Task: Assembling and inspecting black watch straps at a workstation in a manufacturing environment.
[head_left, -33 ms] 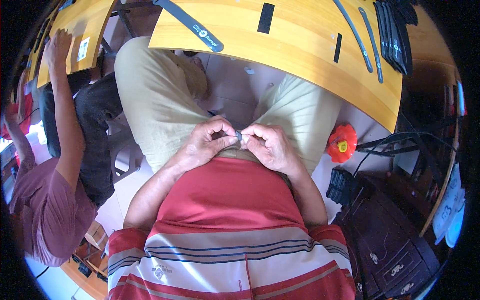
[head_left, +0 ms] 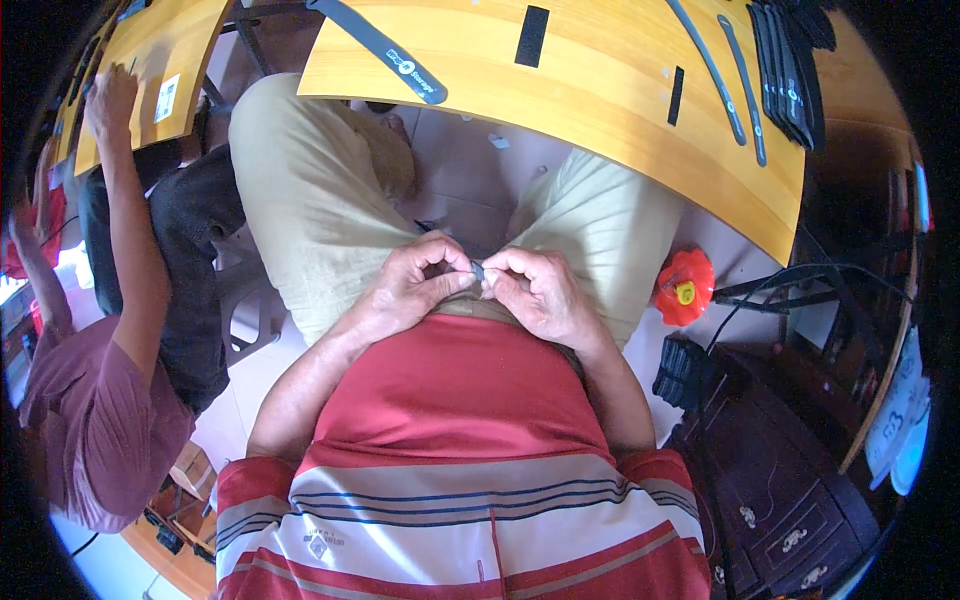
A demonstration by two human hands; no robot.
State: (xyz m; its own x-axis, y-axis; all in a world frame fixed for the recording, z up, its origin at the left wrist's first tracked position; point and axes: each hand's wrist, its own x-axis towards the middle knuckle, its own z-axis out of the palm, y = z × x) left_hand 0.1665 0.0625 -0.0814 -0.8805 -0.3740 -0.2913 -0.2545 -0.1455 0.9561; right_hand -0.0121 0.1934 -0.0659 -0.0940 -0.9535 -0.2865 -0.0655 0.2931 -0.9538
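Observation:
Over my lap, my left hand (head_left: 413, 286) pinches one end of a small dark grey piece (head_left: 477, 271) between thumb and fingertips. My right hand (head_left: 538, 291) pinches its other end, so the fingertips of both hands nearly meet. Most of the piece is covered by the fingers, and its kind cannot be made out. On the wooden table (head_left: 600, 80) beyond my knees lie a dark strap with white print (head_left: 385, 52), a short black strip (head_left: 532, 36), a narrower black strip (head_left: 676, 95) and two slim dark straps (head_left: 742, 90).
A stack of black straps (head_left: 785, 85) sits at the table's right end. Below it are a red flower-shaped thing (head_left: 684, 287), a black bundle (head_left: 680, 371), a hanging cable and a dark drawer cabinet (head_left: 780, 480). At left a co-worker's arm (head_left: 135, 230) reaches onto another table (head_left: 190, 40).
My hands and the grey piece stay where they were. The co-worker's hand at the far left has shifted slightly.

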